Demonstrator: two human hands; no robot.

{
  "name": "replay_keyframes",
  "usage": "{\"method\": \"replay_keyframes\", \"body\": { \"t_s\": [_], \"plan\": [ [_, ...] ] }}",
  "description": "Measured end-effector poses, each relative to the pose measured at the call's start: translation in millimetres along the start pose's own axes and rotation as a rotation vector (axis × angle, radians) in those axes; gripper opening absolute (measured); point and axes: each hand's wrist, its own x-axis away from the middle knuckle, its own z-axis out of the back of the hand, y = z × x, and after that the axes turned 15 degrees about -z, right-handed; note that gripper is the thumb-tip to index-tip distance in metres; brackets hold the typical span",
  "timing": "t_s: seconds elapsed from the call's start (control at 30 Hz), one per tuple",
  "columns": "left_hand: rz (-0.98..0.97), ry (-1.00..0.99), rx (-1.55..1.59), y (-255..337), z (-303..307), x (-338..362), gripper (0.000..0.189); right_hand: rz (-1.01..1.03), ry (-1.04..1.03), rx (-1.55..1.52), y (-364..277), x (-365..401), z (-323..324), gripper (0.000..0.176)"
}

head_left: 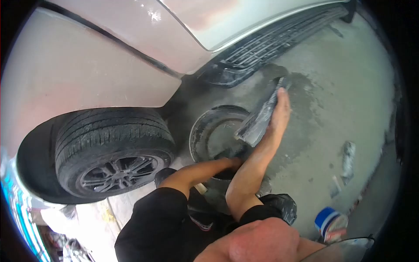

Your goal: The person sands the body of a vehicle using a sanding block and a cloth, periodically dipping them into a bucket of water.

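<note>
My right hand (280,107) grips a long, flat grey sanding block (260,121), wet-looking and streaked with white. It is held tilted above the right side of a round dark basin (198,131) of murky water. My left hand (235,163) is low at the basin's near edge, beside a dark shape inside it that I cannot make out. The fingers of that hand are hidden. A car's pale body panel (100,70), with pinkish patches, rises beyond the basin.
The car's tyre (115,135) stands left of the basin, and a ribbed side step (262,48) runs above it. Wet patches mark the concrete floor (340,96). A blue-and-white tub (330,222) stands lower right, near a whitish roll-shaped object (348,159). A black plastic bag (281,205) lies nearby.
</note>
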Motion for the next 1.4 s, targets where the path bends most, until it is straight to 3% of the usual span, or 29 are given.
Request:
{"method": "replay_keyframes", "body": {
  "t_s": [0.17,0.2,0.3,0.47,0.5,0.57,0.63,0.77,0.8,0.9,0.93,1.03,1.07,1.1,1.17,1.27,1.4],
  "plan": [
    [-0.059,0.042,0.285,3.5,8.4,-1.7,0.040,-0.429,-0.165,0.079,31.0,44.1,21.5,0.049],
    [-0.088,0.037,0.315,8.0,4.1,-0.8,0.039,-0.507,-0.093,0.118,30.3,64.3,17.2,0.048],
    [-0.153,-0.008,0.373,17.9,-5.8,5.9,0.038,-0.428,-0.101,0.351,59.7,79.1,42.9,0.050],
    [0.003,-0.071,0.333,38.0,9.9,47.4,0.035,-0.541,0.031,0.209,86.0,106.8,83.1,0.054],
    [0.050,-0.132,0.330,19.0,31.1,30.0,0.034,-0.566,0.065,0.171,81.1,119.0,78.9,0.055],
    [0.103,-0.183,0.367,17.4,49.5,26.5,0.034,-0.465,0.100,0.172,76.7,135.4,65.1,0.054],
    [0.120,-0.151,0.435,51.7,51.2,61.4,0.034,-0.381,0.121,0.157,84.4,140.8,62.2,0.053],
    [-0.192,-0.037,0.229,46.8,60.6,65.0,0.043,-0.412,0.075,0.047,111.5,122.5,82.7,0.046],
    [-0.232,-0.132,0.329,44.5,65.4,69.3,0.047,-0.439,0.030,-0.011,120.3,114.3,88.3,0.045],
    [-0.343,-0.023,0.338,52.8,69.0,79.0,0.052,-0.328,0.055,0.160,121.7,109.0,68.0,0.043],
    [-0.317,0.140,0.333,80.2,59.8,106.1,0.054,-0.385,0.052,0.253,128.3,89.1,77.5,0.041],
    [-0.714,0.173,-0.239,79.3,63.9,121.1,0.052,-0.600,0.001,0.226,151.6,41.4,88.4,0.037],
    [-0.959,0.234,-0.483,75.9,64.5,123.1,0.046,-0.636,0.149,0.440,138.5,53.5,63.2,0.034],
    [-1.009,0.273,-0.614,78.3,66.7,130.7,0.045,-0.659,0.253,0.706,130.7,51.2,51.6,0.037],
    [-1.108,0.347,-0.875,92.0,69.5,149.2,0.043,-0.660,0.330,0.760,126.3,62.9,14.8,0.048],
    [-1.113,0.377,-0.970,100.9,77.6,159.5,0.043,-0.841,0.266,1.108,174.5,2.9,49.3,0.052],
    [-1.133,0.388,-1.090,82.4,89.3,144.9,0.034,-0.904,0.296,1.501,221.7,12.9,51.8,0.057]
  ]
}}
